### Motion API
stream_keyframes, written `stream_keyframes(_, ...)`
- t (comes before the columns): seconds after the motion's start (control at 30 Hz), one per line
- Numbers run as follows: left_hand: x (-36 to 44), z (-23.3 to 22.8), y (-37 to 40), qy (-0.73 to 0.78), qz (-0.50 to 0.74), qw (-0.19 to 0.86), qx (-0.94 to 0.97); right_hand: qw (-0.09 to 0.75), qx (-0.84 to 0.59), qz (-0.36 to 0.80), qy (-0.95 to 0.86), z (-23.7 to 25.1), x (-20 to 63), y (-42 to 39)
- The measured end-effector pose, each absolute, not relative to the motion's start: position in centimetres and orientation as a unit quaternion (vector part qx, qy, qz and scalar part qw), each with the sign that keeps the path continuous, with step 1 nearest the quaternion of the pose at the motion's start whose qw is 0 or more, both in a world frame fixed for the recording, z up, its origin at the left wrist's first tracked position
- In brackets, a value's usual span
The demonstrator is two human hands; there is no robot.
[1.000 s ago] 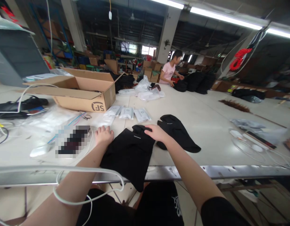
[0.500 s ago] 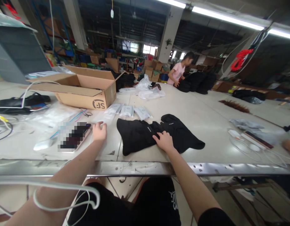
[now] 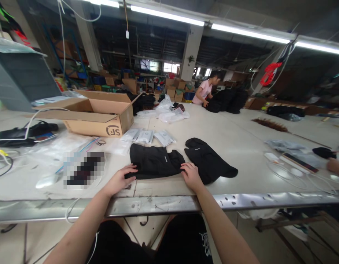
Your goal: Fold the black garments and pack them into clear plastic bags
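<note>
Two black garment pieces, each with a small white logo, lie side by side on the table. The left black garment piece point(image 3: 155, 161) is stretched out flat between my hands. My left hand point(image 3: 121, 179) grips its lower left corner, thumb and fingers closed over the edge. At its right end, my right hand point(image 3: 190, 176) has its bent fingers closed on the cloth; the fingertips are partly hidden. The right black garment piece point(image 3: 210, 161) lies just beyond that hand, with a narrow gap at the top between the two pieces.
Several flat white packets point(image 3: 144, 136) lie behind the cloth, near an open cardboard box point(image 3: 100, 124). A blurred-out phone point(image 3: 85, 170) and clear plastic bags are on the left. Cables and a phone point(image 3: 299, 162) lie right. A person point(image 3: 203, 91) stands across the table.
My left hand has moved from beside the phone to the left piece's corner. That piece has shifted left and straightened, and a gap now shows between the two pieces.
</note>
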State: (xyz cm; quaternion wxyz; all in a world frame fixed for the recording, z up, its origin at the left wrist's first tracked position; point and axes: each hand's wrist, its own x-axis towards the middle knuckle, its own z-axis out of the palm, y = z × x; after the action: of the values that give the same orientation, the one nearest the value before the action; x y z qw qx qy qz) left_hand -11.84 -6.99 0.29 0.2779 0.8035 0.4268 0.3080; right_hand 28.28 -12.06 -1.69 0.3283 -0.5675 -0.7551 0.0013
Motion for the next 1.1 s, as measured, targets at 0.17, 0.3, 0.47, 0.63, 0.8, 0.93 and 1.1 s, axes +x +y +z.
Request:
stream_keyframes(0.17,-12.2,-0.1,-6.3,0.48,0.459,0.211,0.717,0.39,-0.549,-0.004,-0.739,-1.8,28.5,-11.7)
stream_keyframes(0.3,-12.0,-0.2,-6.6,0.533,0.447,0.191,0.693,0.384,-0.555,0.02,-0.738,-1.7,28.5,-11.9)
stream_keyframes(0.47,-11.5,0.1,-7.1,0.487,0.417,0.249,0.726,0.391,-0.582,0.025,-0.712,-1.5,28.5,-12.2)
stream_keyframes(0.63,-12.1,1.4,-7.3,0.44,0.332,0.327,0.768,0.332,-0.552,0.068,-0.762,-1.2,28.4,-12.4)
stream_keyframes(0.8,-12.8,1.5,-7.0,0.43,0.434,0.383,0.693,0.408,-0.566,0.022,-0.716,-1.1,28.9,-12.3)
stream_keyframes(0.93,-12.7,1.2,-7.0,0.452,0.524,0.354,0.629,0.434,-0.578,0.023,-0.691,-1.0,29.1,-12.3)
stream_keyframes(1.1,-11.9,2.4,-7.8,0.435,0.374,0.37,0.731,0.363,-0.583,0.079,-0.723,-0.3,28.6,-12.7)
